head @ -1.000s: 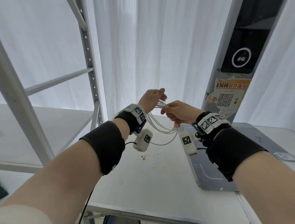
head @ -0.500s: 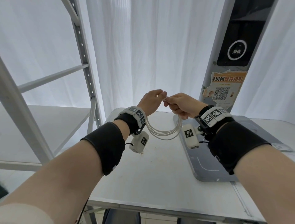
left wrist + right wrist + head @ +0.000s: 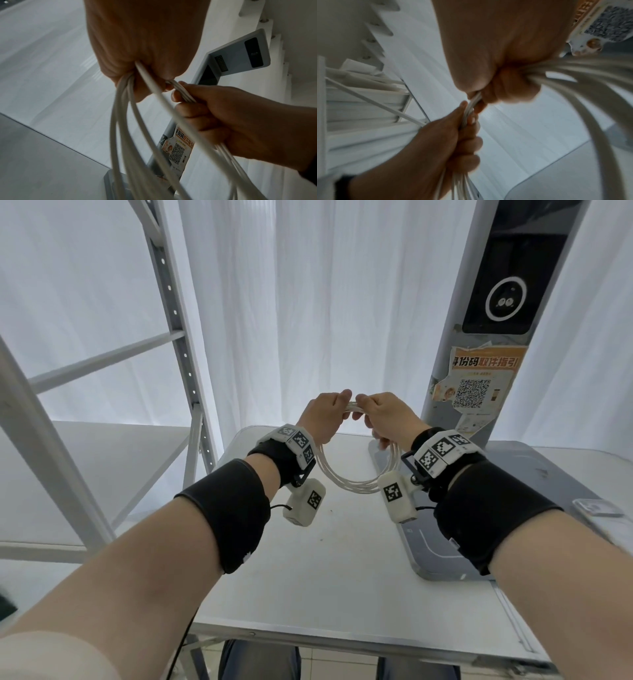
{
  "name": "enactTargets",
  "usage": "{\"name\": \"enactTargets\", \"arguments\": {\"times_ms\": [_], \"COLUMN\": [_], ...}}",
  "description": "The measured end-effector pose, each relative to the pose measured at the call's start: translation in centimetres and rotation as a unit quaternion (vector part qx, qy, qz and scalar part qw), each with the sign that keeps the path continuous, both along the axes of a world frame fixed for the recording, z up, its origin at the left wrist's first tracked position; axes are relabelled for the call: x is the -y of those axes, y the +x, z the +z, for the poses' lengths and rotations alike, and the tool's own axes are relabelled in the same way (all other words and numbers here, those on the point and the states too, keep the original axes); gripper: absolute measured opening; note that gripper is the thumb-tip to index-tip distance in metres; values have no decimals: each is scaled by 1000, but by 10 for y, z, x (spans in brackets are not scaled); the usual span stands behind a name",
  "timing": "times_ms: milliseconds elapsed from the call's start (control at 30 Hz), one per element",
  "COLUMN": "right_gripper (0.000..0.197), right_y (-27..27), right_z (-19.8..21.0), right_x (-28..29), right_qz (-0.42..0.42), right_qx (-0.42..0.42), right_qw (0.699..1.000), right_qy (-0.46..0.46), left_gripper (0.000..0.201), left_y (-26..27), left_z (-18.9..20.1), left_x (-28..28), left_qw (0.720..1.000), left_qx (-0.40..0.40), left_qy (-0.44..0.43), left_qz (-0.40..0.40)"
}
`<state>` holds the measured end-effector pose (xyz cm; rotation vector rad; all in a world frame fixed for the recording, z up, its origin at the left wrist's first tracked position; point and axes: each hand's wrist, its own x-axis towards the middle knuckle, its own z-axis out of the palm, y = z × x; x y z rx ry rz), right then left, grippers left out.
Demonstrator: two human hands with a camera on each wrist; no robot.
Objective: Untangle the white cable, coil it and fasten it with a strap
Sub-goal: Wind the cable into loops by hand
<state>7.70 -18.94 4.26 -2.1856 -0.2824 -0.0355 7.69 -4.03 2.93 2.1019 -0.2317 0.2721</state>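
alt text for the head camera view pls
Two hands, the left hand and right hand, meet above a white table, both gripping the top of a coiled white cable whose loops hang between the wrists. White curtains hang behind.

Left hand (image 3: 144,44) and right hand (image 3: 240,121) both grip the looped white cable (image 3: 130,135)

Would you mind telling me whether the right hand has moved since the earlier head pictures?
Yes. The right hand has risen and shifted left toward the left hand, judged against the QR poster.
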Motion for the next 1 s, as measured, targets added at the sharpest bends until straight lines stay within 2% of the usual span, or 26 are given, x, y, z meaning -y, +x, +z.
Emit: {"name": "enactTargets", "arguments": {"times_ms": [133,233,400,567,700,1000], "right_gripper": [49,50,49,48,48,47], "right_y": [2,6,7,8,9,15], "right_z": [-4,-4,-2,-8,-18,-49], "right_x": [-8,-12,-9,-3,5,40], "right_qz": [-57,-69,-60,-67,-77,-100], "right_qx": [108,137,73,40,25,-13], "right_qw": [992,988,995,996,995,994], "right_qy": [-19,-12,44,54,64,46], "left_gripper": [49,50,50,48,49,46], "left_y": [1,-1,-6,-2,0,9], "left_z": [-4,-4,-6,-10,-16,-41], "left_x": [-1,-2,-7,-3,10,43], "left_qw": [999,1000,998,996,997,993], "left_qx": [-13,-8,46,77,60,13], "left_qy": [-31,-24,-35,20,44,99], "left_qz": [-11,-11,-34,-28,-14,-62]}}
